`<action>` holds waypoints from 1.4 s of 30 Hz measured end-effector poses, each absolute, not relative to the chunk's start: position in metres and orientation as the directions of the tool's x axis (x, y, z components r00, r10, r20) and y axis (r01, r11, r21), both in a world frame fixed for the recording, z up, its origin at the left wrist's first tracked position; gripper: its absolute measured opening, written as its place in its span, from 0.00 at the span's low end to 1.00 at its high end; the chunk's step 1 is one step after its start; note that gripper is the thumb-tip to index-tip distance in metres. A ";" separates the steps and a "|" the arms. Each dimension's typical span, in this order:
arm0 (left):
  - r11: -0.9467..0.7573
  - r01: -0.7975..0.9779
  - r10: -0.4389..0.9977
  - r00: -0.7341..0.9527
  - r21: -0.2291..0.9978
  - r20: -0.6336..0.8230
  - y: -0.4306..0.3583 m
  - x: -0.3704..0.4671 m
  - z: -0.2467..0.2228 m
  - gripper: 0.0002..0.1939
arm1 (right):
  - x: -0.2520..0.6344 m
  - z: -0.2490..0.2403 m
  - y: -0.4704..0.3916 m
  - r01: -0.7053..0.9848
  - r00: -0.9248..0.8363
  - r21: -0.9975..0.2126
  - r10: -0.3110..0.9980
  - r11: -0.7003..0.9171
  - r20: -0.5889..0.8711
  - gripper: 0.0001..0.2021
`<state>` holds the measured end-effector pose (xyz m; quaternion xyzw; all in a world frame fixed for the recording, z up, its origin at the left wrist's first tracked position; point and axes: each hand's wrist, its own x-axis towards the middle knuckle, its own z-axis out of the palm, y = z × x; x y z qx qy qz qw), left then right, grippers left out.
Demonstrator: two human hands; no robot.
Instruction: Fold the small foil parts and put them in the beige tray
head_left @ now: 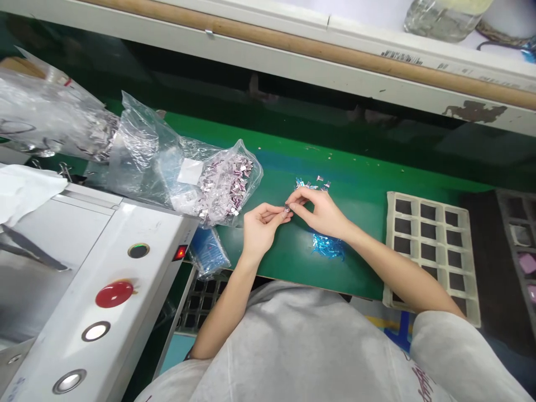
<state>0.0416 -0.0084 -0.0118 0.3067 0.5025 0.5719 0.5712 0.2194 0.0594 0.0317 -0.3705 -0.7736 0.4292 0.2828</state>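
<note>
In the head view, we pinch one small shiny part (287, 207) between both hands, above the green tabletop (285, 254). Our left hand (260, 228) has thumb and forefinger closed on it; our right hand (320, 212) meets it from the other side, its thumb and forefinger nipped together at the part. Blue strips (329, 246) lie near our right wrist, and a clear bag (218, 187) of small pieces sits beside our left hand.
</note>
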 end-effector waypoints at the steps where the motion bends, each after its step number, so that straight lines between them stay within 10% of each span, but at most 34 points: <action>1: 0.157 -0.346 0.962 -0.158 0.925 -0.223 -0.009 0.041 -0.012 0.20 | 0.219 0.030 0.059 0.328 -0.565 -0.873 0.816 0.360 0.124 0.05; 25: 0.143 -0.273 0.980 -0.098 0.952 -0.175 -0.012 0.043 -0.016 0.17 | 0.224 0.025 0.061 0.342 -0.613 -0.860 0.784 0.378 0.101 0.10; 30: -0.016 0.222 0.954 -0.289 0.975 0.081 -0.025 0.024 -0.008 0.10 | 0.233 0.021 0.073 0.484 -0.546 -0.751 0.826 0.449 0.142 0.10; 35: -0.014 0.726 0.823 -0.381 0.687 0.420 -0.032 -0.008 0.014 0.10 | 0.248 0.006 0.097 0.630 -0.485 -0.604 0.855 0.488 0.184 0.05; 42: 0.060 0.860 0.901 -0.264 0.507 0.343 0.014 -0.034 0.025 0.27 | 0.217 0.015 0.097 0.648 -0.470 -0.449 0.787 0.616 0.400 0.08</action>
